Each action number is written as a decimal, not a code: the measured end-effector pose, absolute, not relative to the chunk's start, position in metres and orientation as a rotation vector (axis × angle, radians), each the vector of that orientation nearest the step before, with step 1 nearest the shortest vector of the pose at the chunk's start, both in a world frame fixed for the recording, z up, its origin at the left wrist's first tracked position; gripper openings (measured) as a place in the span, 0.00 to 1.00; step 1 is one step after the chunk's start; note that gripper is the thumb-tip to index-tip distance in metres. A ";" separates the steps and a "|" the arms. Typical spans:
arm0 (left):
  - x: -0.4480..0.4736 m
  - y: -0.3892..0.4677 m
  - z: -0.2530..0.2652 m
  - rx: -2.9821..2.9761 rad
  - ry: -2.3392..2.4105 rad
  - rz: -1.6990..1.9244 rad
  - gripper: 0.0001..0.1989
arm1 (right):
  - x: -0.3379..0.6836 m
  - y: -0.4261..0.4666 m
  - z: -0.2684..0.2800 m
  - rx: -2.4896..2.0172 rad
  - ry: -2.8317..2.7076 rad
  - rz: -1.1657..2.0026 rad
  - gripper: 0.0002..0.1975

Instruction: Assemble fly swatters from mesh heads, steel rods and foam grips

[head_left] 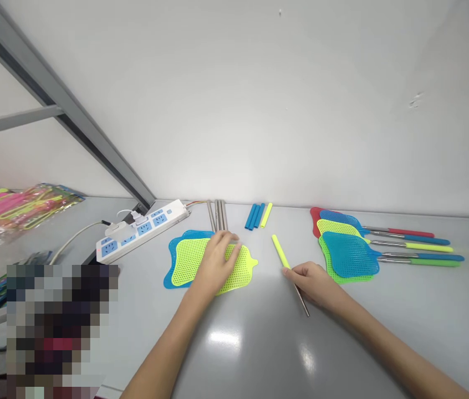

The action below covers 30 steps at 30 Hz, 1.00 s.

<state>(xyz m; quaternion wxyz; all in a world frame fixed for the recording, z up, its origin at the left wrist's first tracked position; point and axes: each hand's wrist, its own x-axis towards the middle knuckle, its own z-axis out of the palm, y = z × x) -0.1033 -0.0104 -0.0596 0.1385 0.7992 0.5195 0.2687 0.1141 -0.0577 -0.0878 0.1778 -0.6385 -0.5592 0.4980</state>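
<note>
My right hand (311, 281) is closed round a fly swatter handle (281, 252), a metal rod with a yellow sleeve on its upper end. The rod's bare lower end points down toward me. Over a yellow fly swatter head (190, 261) lies my left hand (220, 257), its fingers spread and thumb apart. That mesh head rests on a blue fly swatter head (171, 277), which it mostly covers. Just beyond my left fingertips are several metal rods (218, 213). Between the hands, farther back, lie blue sleeves (254, 216) and a yellow sleeve (266, 215).
At the right lie several assembled fly swatters (351, 255), overlapping, handles pointing right. A white power strip (143, 230) with plugs and a cable stands left of the swatter heads. Bagged colourful goods (30, 208) are at far left, near a grey metal frame (93, 133). A wall borders the table's back.
</note>
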 end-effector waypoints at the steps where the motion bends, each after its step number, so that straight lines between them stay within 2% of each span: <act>1: -0.098 -0.015 -0.060 2.321 1.446 0.751 0.09 | 0.115 -0.057 -0.087 -1.816 -1.585 1.442 0.23; 8: -0.079 -0.033 -0.073 2.375 1.296 0.595 0.13 | 0.117 -0.055 -0.088 -1.788 -1.450 1.643 0.24; 11: -0.080 -0.034 -0.077 2.384 1.302 0.543 0.14 | 0.118 -0.055 -0.093 -1.694 -1.376 1.619 0.22; 15: -0.082 -0.032 -0.075 2.406 1.331 0.519 0.15 | 0.124 -0.051 -0.098 -1.495 -1.234 1.441 0.19; 21: -0.084 -0.028 -0.074 2.429 1.376 0.520 0.18 | 0.136 -0.043 -0.099 -1.406 -1.277 0.906 0.13; 30: -0.087 -0.027 -0.083 2.441 1.426 0.446 0.19 | 0.135 -0.046 -0.107 -1.430 -1.410 0.801 0.15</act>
